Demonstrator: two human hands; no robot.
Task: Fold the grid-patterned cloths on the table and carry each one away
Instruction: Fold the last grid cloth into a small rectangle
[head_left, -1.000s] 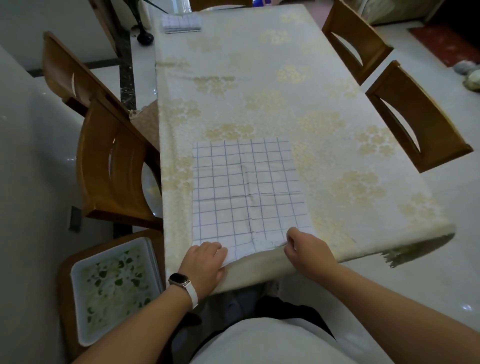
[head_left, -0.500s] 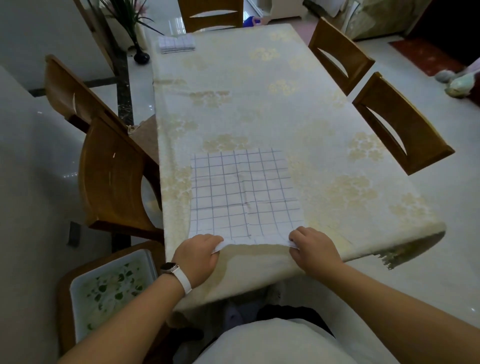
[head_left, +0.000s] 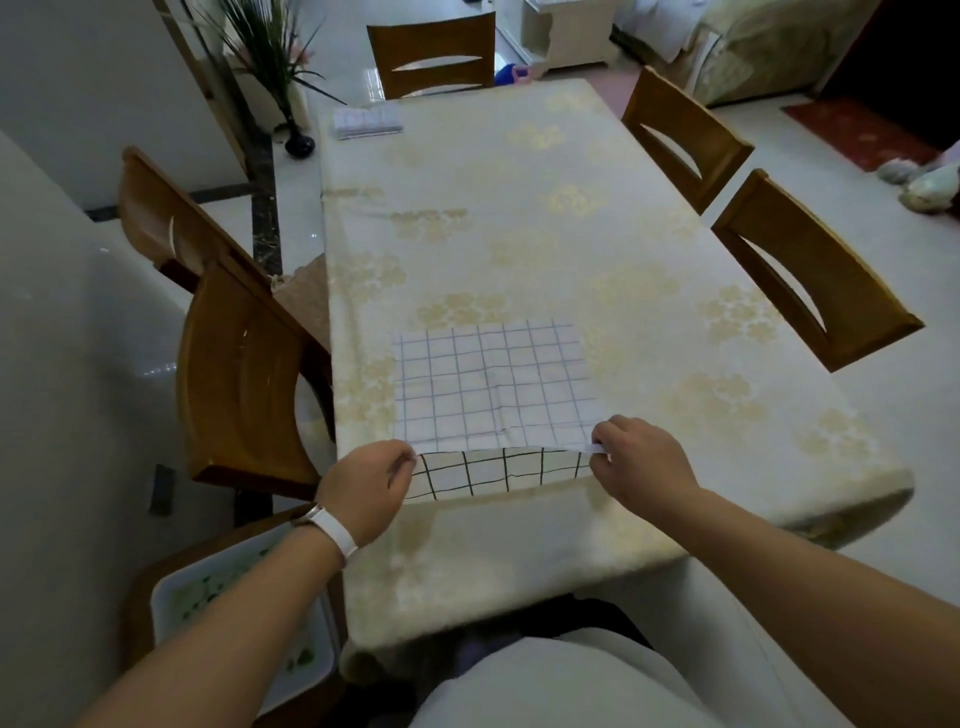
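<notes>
A white grid-patterned cloth (head_left: 493, 384) lies flat near the front edge of the table (head_left: 519, 208). My left hand (head_left: 366, 486) pinches its near left corner and my right hand (head_left: 641, 460) pinches its near right corner. Both corners are raised, so the near edge hangs off the table and shows the darker grid on its underside. A small folded stack of grid cloth (head_left: 368, 122) rests at the far left corner of the table.
Wooden chairs stand on the left (head_left: 244, 374), on the right (head_left: 810, 291) and at the far end (head_left: 431, 62). A white tray with green leaf print (head_left: 234, 613) sits on a stool at lower left. A vase with a plant (head_left: 298, 140) stands on the floor beyond.
Both hands have gripped the cloth's near corners and lifted them off the table, moving the near edge up and away. The head camera has tilted up, showing more of the room.
</notes>
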